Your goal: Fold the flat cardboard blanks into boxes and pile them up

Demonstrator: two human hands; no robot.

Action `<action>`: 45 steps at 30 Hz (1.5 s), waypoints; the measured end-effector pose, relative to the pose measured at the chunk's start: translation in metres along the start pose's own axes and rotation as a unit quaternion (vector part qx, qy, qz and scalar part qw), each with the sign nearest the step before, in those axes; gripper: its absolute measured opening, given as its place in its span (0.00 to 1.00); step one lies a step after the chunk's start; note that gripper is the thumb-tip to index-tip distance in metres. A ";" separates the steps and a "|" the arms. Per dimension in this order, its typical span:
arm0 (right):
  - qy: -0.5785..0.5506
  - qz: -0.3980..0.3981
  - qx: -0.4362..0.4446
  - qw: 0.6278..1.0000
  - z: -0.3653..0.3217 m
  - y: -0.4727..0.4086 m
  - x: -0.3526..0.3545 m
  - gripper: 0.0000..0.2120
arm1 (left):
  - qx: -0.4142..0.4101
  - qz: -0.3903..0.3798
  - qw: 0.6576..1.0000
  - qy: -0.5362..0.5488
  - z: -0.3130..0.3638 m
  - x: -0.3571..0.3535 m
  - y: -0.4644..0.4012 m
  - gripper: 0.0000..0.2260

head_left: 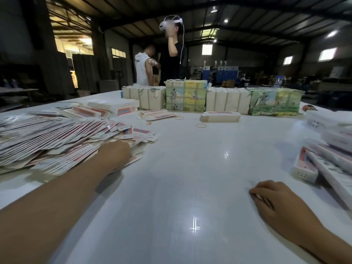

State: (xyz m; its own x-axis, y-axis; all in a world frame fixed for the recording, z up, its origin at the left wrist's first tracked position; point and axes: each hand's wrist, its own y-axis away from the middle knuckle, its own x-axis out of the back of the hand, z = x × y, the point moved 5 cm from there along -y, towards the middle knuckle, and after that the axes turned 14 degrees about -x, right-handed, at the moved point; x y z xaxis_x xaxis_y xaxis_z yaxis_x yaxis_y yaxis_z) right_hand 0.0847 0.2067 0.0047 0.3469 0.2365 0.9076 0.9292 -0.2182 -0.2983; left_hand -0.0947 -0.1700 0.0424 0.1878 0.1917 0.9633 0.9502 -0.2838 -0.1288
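Observation:
A wide heap of flat red-and-white cardboard blanks (57,138) covers the left of the white table (190,178). My left hand (114,155) reaches into the heap's near right edge; its fingers are hidden among the blanks. My right hand (276,202) rests on the bare table at the lower right with its fingers loosely curled and nothing in it. Folded boxes (327,164) lie piled at the right edge, just beyond my right hand. More folded boxes (106,109) lie behind the heap.
Wrapped bundles (209,98) stand in a row across the far side of the table. A banded stack of blanks (220,117) and loose rubber bands (201,125) lie in front of them. Two people (162,60) stand behind the table.

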 end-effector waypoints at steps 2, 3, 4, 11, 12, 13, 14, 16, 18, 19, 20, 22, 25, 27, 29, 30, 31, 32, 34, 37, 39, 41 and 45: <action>0.005 -0.017 0.000 1.000 0.000 -0.002 -0.003 0.12 | -0.008 0.012 1.000 0.006 0.024 0.013 0.008 0.10; 0.004 -0.022 -0.004 1.000 0.002 -0.003 -0.004 0.13 | -0.030 0.030 0.999 0.010 0.043 0.021 0.013 0.13; -0.007 -0.023 -0.008 1.000 0.003 -0.004 -0.004 0.12 | -0.064 0.056 0.996 0.010 0.067 0.029 0.020 0.18; -0.645 -0.187 -0.254 0.696 0.015 -0.002 0.006 0.18 | -0.368 0.322 0.872 0.020 0.229 0.069 0.100 0.22; -0.655 -0.205 -0.254 0.681 0.015 -0.001 0.007 0.18 | -0.390 0.324 0.862 0.014 0.242 0.068 0.105 0.21; -0.648 -0.210 -0.247 0.689 0.016 0.001 0.007 0.17 | -0.404 0.319 0.857 0.010 0.252 0.065 0.107 0.20; -0.639 -0.210 -0.240 0.700 0.015 0.002 0.008 0.16 | -0.412 0.311 0.857 0.013 0.258 0.062 0.109 0.21; -0.639 -0.206 -0.234 0.703 0.017 0.003 0.007 0.16 | -0.417 0.302 0.856 0.041 0.259 0.055 0.108 0.23; -0.646 -0.208 -0.241 0.694 0.016 0.002 0.004 0.15 | -0.408 0.277 0.865 0.088 0.254 0.051 0.105 0.24; -0.647 -0.209 -0.242 0.692 0.015 0.001 0.004 0.15 | -0.395 0.251 0.877 0.105 0.252 0.050 0.102 0.27; -0.647 -0.215 -0.240 0.691 0.013 0.001 0.003 0.15 | -0.375 0.213 0.895 0.114 0.251 0.050 0.098 0.31; -0.645 -0.225 -0.235 0.691 0.011 0.000 0.002 0.15 | -0.332 0.132 0.922 0.147 0.248 0.046 0.085 0.37; -0.649 -0.216 -0.239 0.689 0.011 0.001 0.003 0.14 | -0.314 0.085 0.921 0.217 0.252 0.051 0.074 0.42; -0.649 -0.187 -0.240 0.697 0.013 0.001 0.005 0.08 | -0.309 0.106 0.917 0.229 0.255 0.055 0.073 0.42; -0.608 -0.123 -0.240 0.747 0.024 0.001 0.008 0.16 | -0.291 0.123 0.916 0.248 0.257 0.052 0.077 0.41; -0.568 -0.083 -0.221 0.788 0.028 0.002 0.014 0.24 | -0.278 0.128 0.916 0.259 0.256 0.051 0.078 0.41; -0.528 -0.045 -0.187 0.827 0.029 0.002 0.020 0.28 | -0.267 0.129 0.917 0.267 0.254 0.050 0.078 0.42; -0.488 -0.018 -0.144 0.861 0.026 0.003 0.026 0.27 | -0.258 0.137 0.916 0.276 0.251 0.050 0.077 0.42; -0.388 0.002 -0.084 0.918 0.017 0.005 0.028 0.20 | -0.245 0.176 0.908 0.291 0.244 0.052 0.079 0.42; -0.330 0.003 -0.063 0.942 0.010 0.008 0.025 0.18 | -0.234 0.236 0.900 0.281 0.239 0.056 0.086 0.41; -0.305 -0.003 -0.051 0.951 0.007 0.010 0.024 0.17 | -0.233 0.251 0.902 0.261 0.239 0.058 0.089 0.40; -0.337 -0.025 -0.071 0.938 0.007 0.011 0.022 0.14 | -0.235 0.259 0.905 0.241 0.239 0.058 0.091 0.39; -0.669 -0.225 -0.191 0.682 0.006 0.009 0.010 0.12 | -0.231 0.257 0.918 0.193 0.239 0.059 0.091 0.37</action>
State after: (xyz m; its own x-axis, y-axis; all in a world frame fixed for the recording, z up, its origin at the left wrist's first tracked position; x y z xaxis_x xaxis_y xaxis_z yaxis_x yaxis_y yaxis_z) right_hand 0.0969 0.2123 0.0092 0.0809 0.9578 -0.2760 0.9677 -0.0092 0.2520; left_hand 0.0620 0.0403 0.0317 0.3952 -0.4023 0.8258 0.5364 -0.6287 -0.5630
